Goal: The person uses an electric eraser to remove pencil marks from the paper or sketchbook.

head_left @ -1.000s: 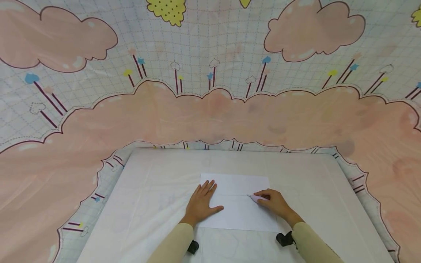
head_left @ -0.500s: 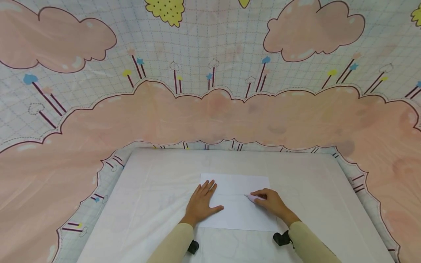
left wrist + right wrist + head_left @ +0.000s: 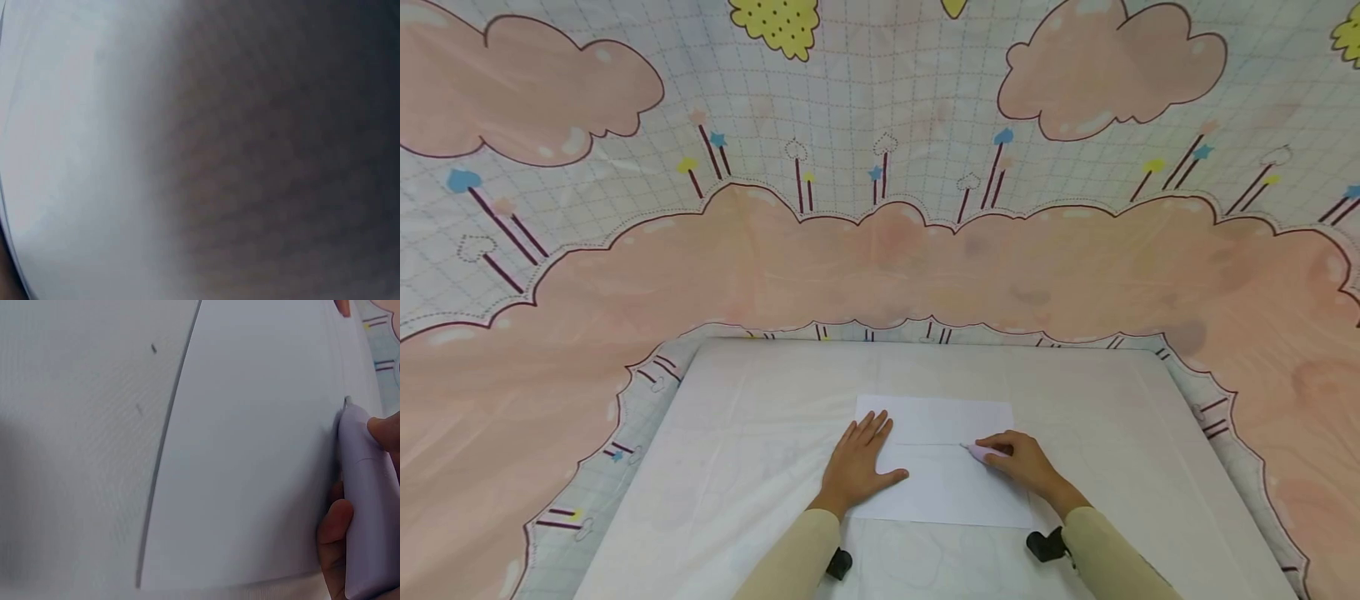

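Note:
A white paper sheet [image 3: 955,492] lies on the white-covered table, crossed by a thin line running left to right. My left hand [image 3: 856,467] rests flat on its left edge, fingers spread and thumb out to the right. My right hand [image 3: 1026,462] grips a lilac handheld tool [image 3: 372,506] with a smooth rounded body and a small grey tip [image 3: 347,400]. In the head view that tip meets the line, right of the sheet's middle. The right wrist view shows thumb and fingers around the body. A dark blur fills much of the left wrist view.
The table [image 3: 760,400] has a white cloth cover. Two small dark specks, one a short dark bit [image 3: 154,348], lie beside the paper in the right wrist view. A patterned cloth [image 3: 880,267] with clouds hangs behind and around the table. Black wrist devices [image 3: 1047,546] show below both sleeves.
My right hand and the lilac tool shifted slightly left along the line, then a little back to the right. The left hand has stayed on the paper.

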`<state>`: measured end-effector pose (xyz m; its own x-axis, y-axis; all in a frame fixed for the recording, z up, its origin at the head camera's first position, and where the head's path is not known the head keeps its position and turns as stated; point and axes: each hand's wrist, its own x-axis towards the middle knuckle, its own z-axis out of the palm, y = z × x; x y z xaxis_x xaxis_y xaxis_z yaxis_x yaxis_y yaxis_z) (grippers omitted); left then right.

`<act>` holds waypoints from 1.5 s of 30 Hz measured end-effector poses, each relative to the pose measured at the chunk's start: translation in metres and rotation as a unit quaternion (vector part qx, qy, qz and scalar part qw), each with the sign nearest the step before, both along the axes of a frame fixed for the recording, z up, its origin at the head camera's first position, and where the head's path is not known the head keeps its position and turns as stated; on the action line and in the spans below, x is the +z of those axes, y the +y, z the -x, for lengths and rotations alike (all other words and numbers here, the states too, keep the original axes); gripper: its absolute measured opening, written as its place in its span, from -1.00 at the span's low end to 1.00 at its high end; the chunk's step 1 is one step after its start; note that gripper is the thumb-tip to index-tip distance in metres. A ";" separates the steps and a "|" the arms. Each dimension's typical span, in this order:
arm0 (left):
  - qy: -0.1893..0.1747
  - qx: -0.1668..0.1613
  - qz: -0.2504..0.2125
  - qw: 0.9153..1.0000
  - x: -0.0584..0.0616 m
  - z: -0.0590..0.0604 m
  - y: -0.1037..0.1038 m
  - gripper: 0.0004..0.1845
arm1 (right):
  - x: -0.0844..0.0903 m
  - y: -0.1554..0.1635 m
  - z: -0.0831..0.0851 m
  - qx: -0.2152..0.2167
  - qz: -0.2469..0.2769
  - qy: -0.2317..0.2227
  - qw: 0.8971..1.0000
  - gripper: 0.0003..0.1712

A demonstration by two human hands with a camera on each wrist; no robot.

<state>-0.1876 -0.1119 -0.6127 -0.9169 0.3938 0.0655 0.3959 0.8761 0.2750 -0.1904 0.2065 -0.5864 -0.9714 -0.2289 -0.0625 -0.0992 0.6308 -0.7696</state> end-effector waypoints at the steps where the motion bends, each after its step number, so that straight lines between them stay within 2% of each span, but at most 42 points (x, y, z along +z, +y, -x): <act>1: -0.001 0.000 0.001 1.000 0.000 0.000 0.000 0.02 | 0.000 -0.002 0.000 0.000 0.001 -0.001 1.000 -0.76; 7: 0.011 0.000 -0.002 1.000 -0.002 0.000 -0.001 0.02 | 0.003 -0.009 0.001 0.001 -0.001 -0.004 1.000 -0.76; 14: 0.031 -0.004 0.000 1.000 -0.007 0.002 -0.002 0.01 | 0.005 -0.002 0.000 -0.002 -0.011 0.001 1.000 -0.76; 29: 0.004 0.006 0.009 1.000 -0.008 0.001 -0.002 0.02 | 0.003 -0.004 0.002 0.014 -0.011 -0.004 1.000 -0.75; 45: 0.014 -0.001 -0.018 1.000 -0.004 0.000 -0.001 0.01 | 0.009 0.011 0.009 0.030 -0.036 -0.011 0.999 -0.76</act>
<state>-0.1875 -0.1125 -0.6167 -0.9135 0.3927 0.1062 0.4060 0.8648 0.2955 -0.1998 0.2173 -0.5771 -0.9543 -0.2809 -0.1017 -0.1223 0.6781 -0.7247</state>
